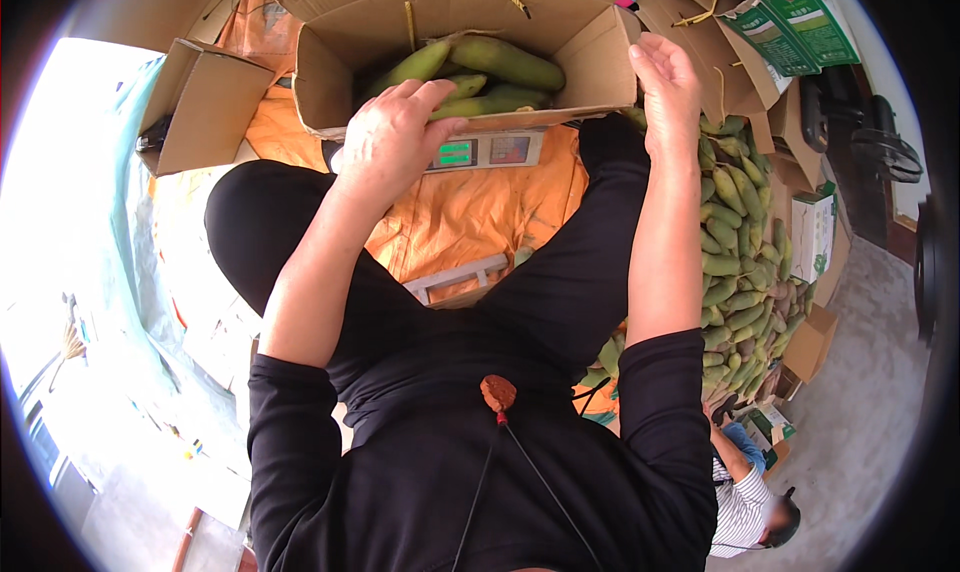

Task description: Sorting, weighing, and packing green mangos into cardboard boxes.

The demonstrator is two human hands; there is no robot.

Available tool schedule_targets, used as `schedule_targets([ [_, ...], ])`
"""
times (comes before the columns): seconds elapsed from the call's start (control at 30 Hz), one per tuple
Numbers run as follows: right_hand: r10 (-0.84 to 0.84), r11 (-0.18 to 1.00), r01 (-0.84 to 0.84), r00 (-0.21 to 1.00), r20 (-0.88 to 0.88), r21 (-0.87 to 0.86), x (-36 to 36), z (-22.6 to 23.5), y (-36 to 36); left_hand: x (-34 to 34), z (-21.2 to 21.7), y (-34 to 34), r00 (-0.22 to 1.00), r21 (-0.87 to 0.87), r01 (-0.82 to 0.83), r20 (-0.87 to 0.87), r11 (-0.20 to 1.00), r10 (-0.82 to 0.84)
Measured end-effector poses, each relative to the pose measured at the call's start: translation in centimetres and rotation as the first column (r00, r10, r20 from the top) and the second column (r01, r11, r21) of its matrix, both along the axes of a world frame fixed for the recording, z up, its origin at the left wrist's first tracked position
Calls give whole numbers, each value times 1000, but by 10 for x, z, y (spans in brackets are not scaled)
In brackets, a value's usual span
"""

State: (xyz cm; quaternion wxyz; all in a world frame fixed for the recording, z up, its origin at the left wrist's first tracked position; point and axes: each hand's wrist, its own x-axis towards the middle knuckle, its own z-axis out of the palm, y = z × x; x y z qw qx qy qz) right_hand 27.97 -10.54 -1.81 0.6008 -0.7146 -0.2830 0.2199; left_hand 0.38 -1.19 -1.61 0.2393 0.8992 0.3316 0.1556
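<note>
In front of me a cardboard box [595,62] stands with its top flaps up and several long green radishes [510,62] lying inside. My left hand [392,137] reaches over the near rim at the box's left half. Its thumb is spread away from the fingers, and the fingertips are close to the radishes, with nothing gripped that I can see. At the right corner my right hand [665,77] has thumb and fingers curled at the box's edge. Under the near side shows a digital scale [485,152] with a lit green display.
An orange sheet [440,217] covers the floor between my legs, with a small stool-like frame [455,280] on it. To the right lies a big heap of green radishes [735,242]. More cartons [205,107] stand left and right. Another person [745,502] is at the lower right.
</note>
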Motion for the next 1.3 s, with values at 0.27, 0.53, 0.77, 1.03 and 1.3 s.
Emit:
schedule_targets([
  [0.27,-31,999,29,996,-86,-18,0,5,-1,-4,1,3,998,24,-58,40,998,57],
  [0.53,-9,999,5,997,-71,-54,3,4,-1,-3,2,3,997,-4,-71,33,997,71],
  [0.77,-5,996,0,998,-58,-88,3,5,1,-4,-1,4,996,2,-74,41,997,73],
  [1.03,7,997,-13,998,-69,-79,5,1,3,-7,-1,7,986,-13,-106,128,994,107],
  [1.3,-4,995,-1,999,-50,-99,7,1,3,-14,7,14,941,-16,-195,278,981,192],
])
